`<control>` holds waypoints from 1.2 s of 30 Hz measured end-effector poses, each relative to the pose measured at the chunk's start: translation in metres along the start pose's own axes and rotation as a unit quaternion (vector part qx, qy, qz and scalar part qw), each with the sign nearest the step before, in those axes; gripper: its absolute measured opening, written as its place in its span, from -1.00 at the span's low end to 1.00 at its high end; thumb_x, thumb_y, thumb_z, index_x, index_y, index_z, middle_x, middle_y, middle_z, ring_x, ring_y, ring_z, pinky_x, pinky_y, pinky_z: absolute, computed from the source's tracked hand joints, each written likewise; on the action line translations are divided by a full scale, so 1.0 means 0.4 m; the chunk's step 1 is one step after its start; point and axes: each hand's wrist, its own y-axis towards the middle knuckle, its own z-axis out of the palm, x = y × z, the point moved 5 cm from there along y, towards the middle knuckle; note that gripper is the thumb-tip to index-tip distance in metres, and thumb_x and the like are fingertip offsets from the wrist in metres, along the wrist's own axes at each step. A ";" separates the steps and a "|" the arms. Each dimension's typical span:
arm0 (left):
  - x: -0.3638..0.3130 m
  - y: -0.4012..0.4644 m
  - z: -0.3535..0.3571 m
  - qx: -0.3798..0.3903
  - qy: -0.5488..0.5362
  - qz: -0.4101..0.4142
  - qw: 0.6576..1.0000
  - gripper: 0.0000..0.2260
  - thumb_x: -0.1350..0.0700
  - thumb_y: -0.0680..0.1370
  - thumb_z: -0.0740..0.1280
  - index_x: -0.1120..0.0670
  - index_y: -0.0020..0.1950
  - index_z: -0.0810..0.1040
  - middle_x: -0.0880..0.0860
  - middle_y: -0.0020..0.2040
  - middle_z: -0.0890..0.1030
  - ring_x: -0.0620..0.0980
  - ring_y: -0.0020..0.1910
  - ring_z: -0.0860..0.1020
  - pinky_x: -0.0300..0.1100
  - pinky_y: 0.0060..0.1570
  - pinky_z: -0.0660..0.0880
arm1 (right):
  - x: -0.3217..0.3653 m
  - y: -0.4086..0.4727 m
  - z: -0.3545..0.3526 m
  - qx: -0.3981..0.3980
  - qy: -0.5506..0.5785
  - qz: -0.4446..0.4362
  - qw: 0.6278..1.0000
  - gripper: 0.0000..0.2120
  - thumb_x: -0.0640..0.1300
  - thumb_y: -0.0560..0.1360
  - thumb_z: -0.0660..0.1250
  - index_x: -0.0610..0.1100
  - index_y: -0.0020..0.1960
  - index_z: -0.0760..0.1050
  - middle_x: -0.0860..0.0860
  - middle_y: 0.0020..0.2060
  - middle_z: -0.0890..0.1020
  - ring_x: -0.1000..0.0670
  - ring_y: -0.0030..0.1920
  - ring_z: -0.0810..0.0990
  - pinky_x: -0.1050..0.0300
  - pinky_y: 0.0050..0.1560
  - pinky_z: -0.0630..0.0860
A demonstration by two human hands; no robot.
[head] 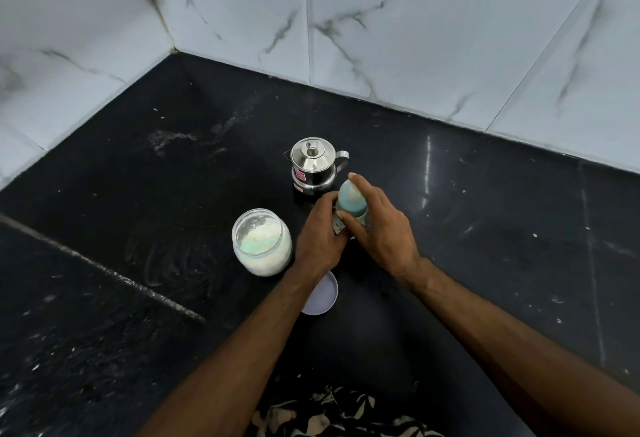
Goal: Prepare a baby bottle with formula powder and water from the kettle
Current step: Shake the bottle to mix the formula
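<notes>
The baby bottle (pixel 350 201) with a blue-green domed cap stands upright on the black counter (pixel 485 246). My left hand (pixel 320 239) wraps around its lower body. My right hand (pixel 381 225) grips the cap from the right, forefinger stretched over its top. Just behind the bottle stands a small steel kettle (pixel 313 168) with its lid on and the handle to the right. An open glass jar (pixel 261 241) of white formula powder stands to the left of my left hand, a green scoop lying in the powder. Most of the bottle's body is hidden by my hands.
A pale round lid (pixel 322 294) lies on the counter under my left wrist. White marble-patterned tile walls (pixel 415 38) close off the counter at the back and left, meeting in a corner. A seam crosses the counter on the left. Patterned clothing shows at the bottom edge.
</notes>
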 end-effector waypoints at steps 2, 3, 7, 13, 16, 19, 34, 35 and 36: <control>0.001 -0.003 0.000 0.000 0.001 -0.001 1.000 -0.57 0.10 0.49 0.38 0.01 0.33 0.37 -0.05 0.21 0.54 -0.07 0.19 0.51 0.05 0.13 0.50 | -0.006 -0.008 0.000 0.014 0.002 -0.002 1.000 -0.32 0.11 0.52 0.35 0.21 0.52 0.06 0.01 0.33 0.49 -0.02 0.15 0.60 -0.02 0.05 0.61; 0.001 -0.005 0.001 0.000 0.002 -0.001 1.000 -0.57 0.11 0.48 0.39 0.00 0.33 0.37 -0.05 0.21 0.54 -0.07 0.19 0.51 0.05 0.13 0.50 | -0.010 -0.010 -0.001 0.021 0.000 -0.004 1.000 -0.28 0.11 0.52 0.35 0.24 0.53 0.02 0.02 0.35 0.48 -0.02 0.18 0.58 0.00 0.07 0.59; 0.004 -0.005 0.001 -0.010 0.012 0.001 1.000 -0.56 0.15 0.47 0.39 0.02 0.32 0.38 -0.03 0.22 0.54 -0.05 0.20 0.50 0.06 0.14 0.49 | -0.016 -0.009 0.003 0.045 0.035 0.014 0.998 -0.12 0.06 0.49 0.40 0.33 0.53 -0.16 0.00 0.40 0.45 -0.04 0.21 0.58 0.00 0.14 0.55; 0.003 -0.004 -0.001 -0.010 0.018 0.006 1.000 -0.56 0.17 0.46 0.38 0.01 0.32 0.38 -0.03 0.22 0.54 -0.04 0.21 0.50 0.05 0.16 0.48 | -0.027 -0.021 0.022 0.036 0.079 0.020 0.996 -0.21 -0.04 0.53 0.42 0.12 0.58 0.00 0.00 0.45 0.40 0.01 0.36 0.47 0.00 0.31 0.49; 0.002 0.000 -0.004 0.004 0.019 0.007 1.000 -0.55 0.13 0.46 0.40 0.01 0.32 0.38 -0.02 0.22 0.55 -0.03 0.20 0.51 0.01 0.15 0.49 | -0.033 -0.016 0.019 0.040 0.077 0.015 0.996 -0.20 0.00 0.51 0.43 0.13 0.57 0.01 0.01 0.43 0.41 0.02 0.36 0.46 0.05 0.31 0.47; 0.010 -0.007 -0.011 0.028 0.031 0.013 0.999 -0.57 0.07 0.48 0.41 -0.02 0.32 0.38 -0.06 0.22 0.56 -0.07 0.19 0.52 -0.13 0.13 0.48 | -0.034 -0.009 0.019 0.048 0.071 0.009 0.996 -0.17 -0.01 0.50 0.45 0.19 0.56 -0.02 0.03 0.43 0.41 0.03 0.35 0.45 0.02 0.32 0.47; 0.089 -0.121 -0.011 0.085 0.175 0.090 0.977 -0.51 -0.10 0.58 0.27 0.10 0.45 0.35 0.04 0.40 0.42 -0.03 0.37 0.36 -0.25 0.34 0.21 | -0.072 -0.065 -0.100 0.002 0.446 0.187 0.875 -0.33 -0.20 0.50 0.43 0.11 0.46 0.15 -0.02 0.07 0.64 -0.08 0.05 0.69 0.07 -0.14 0.64; 0.089 -0.122 -0.012 0.081 0.177 0.097 0.976 -0.53 -0.06 0.58 0.29 0.12 0.43 0.37 0.06 0.39 0.43 -0.01 0.37 0.37 -0.22 0.35 0.23 | -0.059 -0.077 -0.088 0.042 0.444 0.183 0.876 -0.32 -0.22 0.49 0.43 0.11 0.45 0.16 -0.08 0.08 0.64 -0.09 0.04 0.69 0.09 -0.14 0.64; 0.087 -0.124 -0.013 0.079 0.178 0.105 0.975 -0.55 -0.01 0.57 0.32 0.14 0.41 0.39 0.08 0.39 0.44 0.02 0.37 0.38 -0.18 0.37 0.25 | -0.044 -0.086 -0.077 0.084 0.442 0.176 0.875 -0.31 -0.23 0.47 0.44 0.11 0.45 0.17 -0.10 0.07 0.65 -0.10 0.03 0.69 0.12 -0.14 0.63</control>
